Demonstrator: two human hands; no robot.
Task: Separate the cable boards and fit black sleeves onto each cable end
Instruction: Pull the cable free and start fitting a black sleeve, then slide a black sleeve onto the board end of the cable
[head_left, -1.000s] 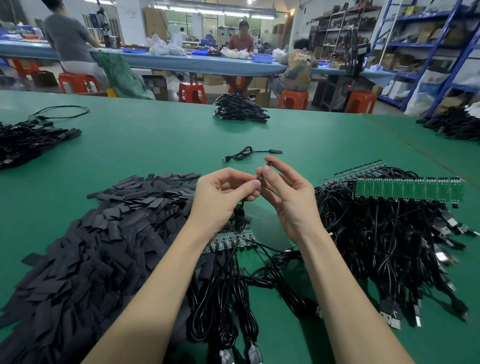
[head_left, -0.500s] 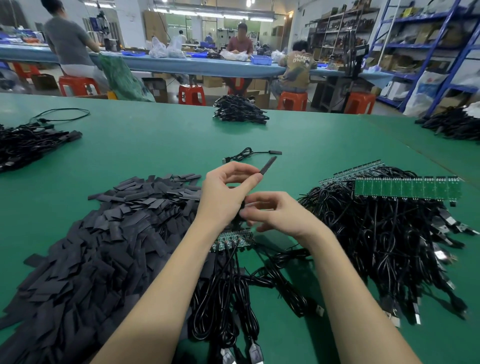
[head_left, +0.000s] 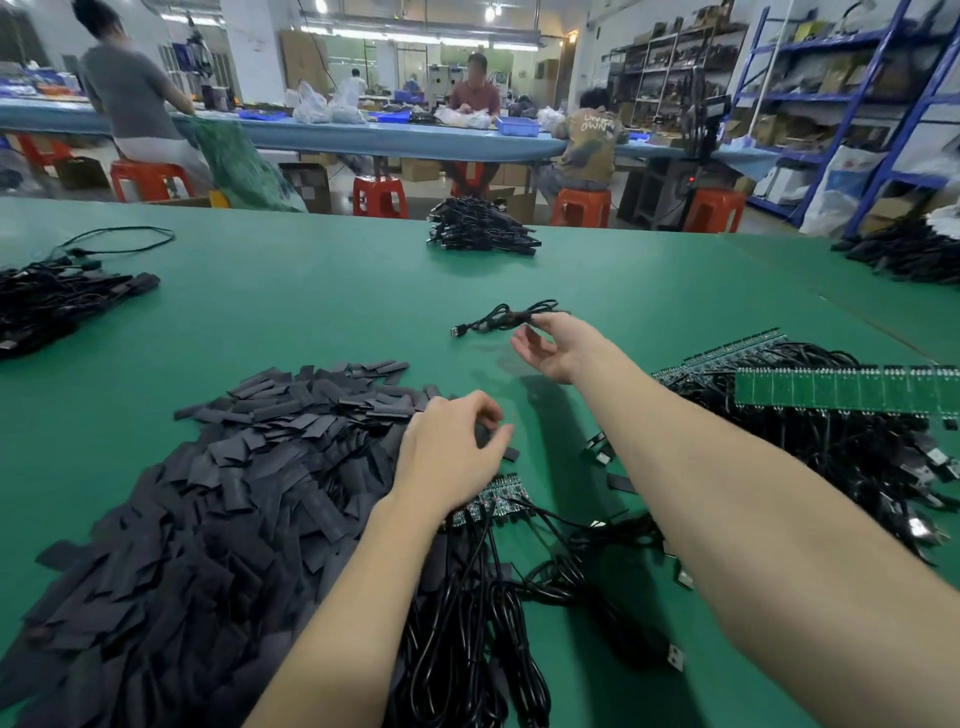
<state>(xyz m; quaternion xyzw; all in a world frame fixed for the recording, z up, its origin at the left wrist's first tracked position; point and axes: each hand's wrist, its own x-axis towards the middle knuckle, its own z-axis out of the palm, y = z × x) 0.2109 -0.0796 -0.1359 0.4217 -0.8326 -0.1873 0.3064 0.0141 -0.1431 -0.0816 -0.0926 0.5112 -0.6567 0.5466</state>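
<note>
A big heap of flat black sleeves (head_left: 234, 493) covers the near left of the green table (head_left: 311, 301). My left hand (head_left: 447, 457) rests at the heap's right edge, its fingers curled and pinched around a black sleeve (head_left: 485, 435). Just below that hand lies a short strip of cable boards (head_left: 496, 501) with black cables (head_left: 467, 623) running toward me. My right hand (head_left: 556, 348) is stretched forward with fingers apart, the fingertips touching a coiled finished cable (head_left: 498, 318) on the table. A long green board strip (head_left: 841, 392) lies on a tangle of cables (head_left: 831, 467) at right.
Bundles of black cables lie at the far centre (head_left: 478, 231), far left (head_left: 52, 301) and far right (head_left: 909, 252). A loose sleeve (head_left: 621, 483) lies beside my right forearm. Beyond the table are orange stools (head_left: 379, 195), seated people at a blue bench and blue shelving (head_left: 857, 104).
My hands have parted. The right hand went forward to the coiled cable and spread its fingers. The left hand dropped down to the edge of the sleeve heap.
</note>
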